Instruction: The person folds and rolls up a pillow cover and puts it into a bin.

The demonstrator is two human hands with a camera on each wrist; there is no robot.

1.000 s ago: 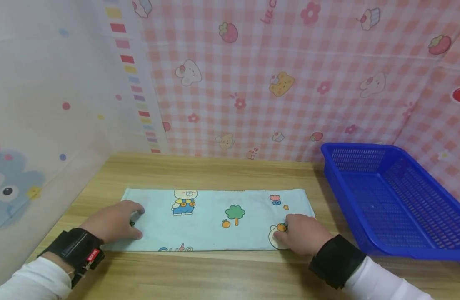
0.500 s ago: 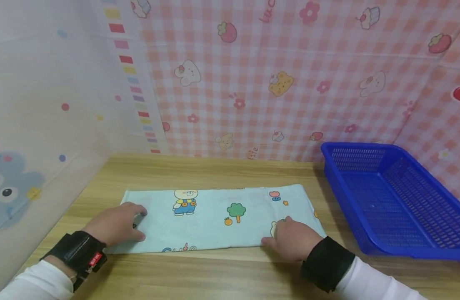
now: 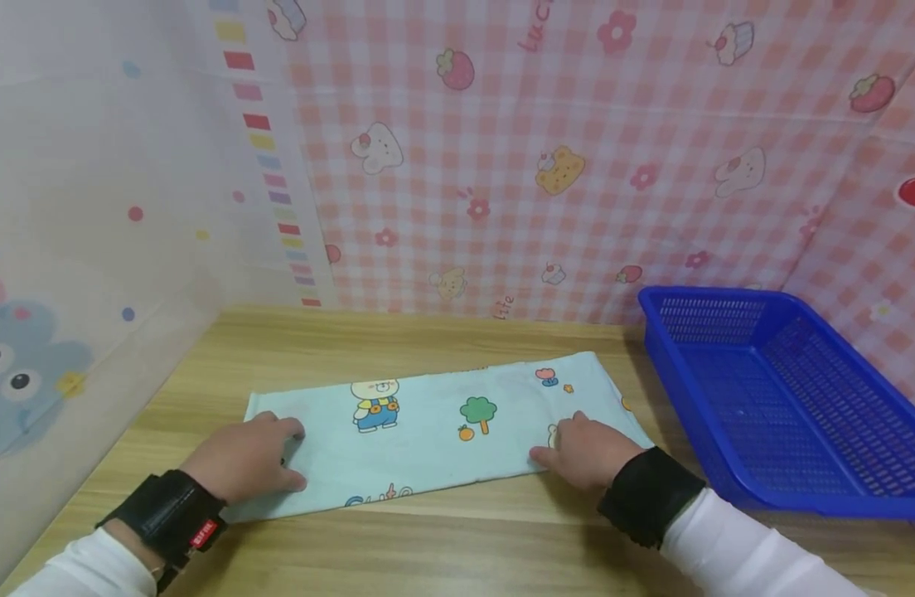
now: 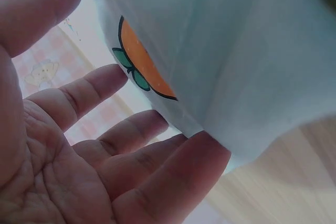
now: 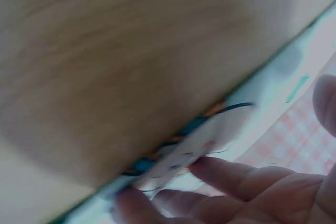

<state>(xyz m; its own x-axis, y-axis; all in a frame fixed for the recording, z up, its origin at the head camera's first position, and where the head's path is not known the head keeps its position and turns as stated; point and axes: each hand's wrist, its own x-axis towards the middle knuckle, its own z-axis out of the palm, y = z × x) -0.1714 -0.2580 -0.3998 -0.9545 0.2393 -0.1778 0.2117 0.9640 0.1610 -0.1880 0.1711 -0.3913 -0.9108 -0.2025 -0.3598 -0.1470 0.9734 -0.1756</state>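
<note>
A folded light blue cloth (image 3: 428, 431) with cartoon bear, tree and fruit prints lies flat on the wooden table, its right end angled away from me. On its left end rests my left hand (image 3: 244, 456), thumb and fingers spread apart. In the left wrist view, the fingertips (image 4: 210, 150) touch the cloth beside an orange print. My right hand (image 3: 588, 452) touches the cloth near its front right edge. The right wrist view shows two fingertips (image 5: 205, 169) against the cloth along that edge. The undersides of both hands are hidden in the head view.
A blue plastic basket (image 3: 726, 489) with perforated sides stands at the right, close to the cloth's right end. Pink checked fabric (image 3: 428, 240) hangs behind the table (image 3: 368, 332), and a pale printed sheet (image 3: 92, 249) lines the left side.
The cloth has turned on the table: its right end has shifted away from me and its left end slightly nearer. My right hand moved left, then away; my left hand slid slightly right and nearer.
</note>
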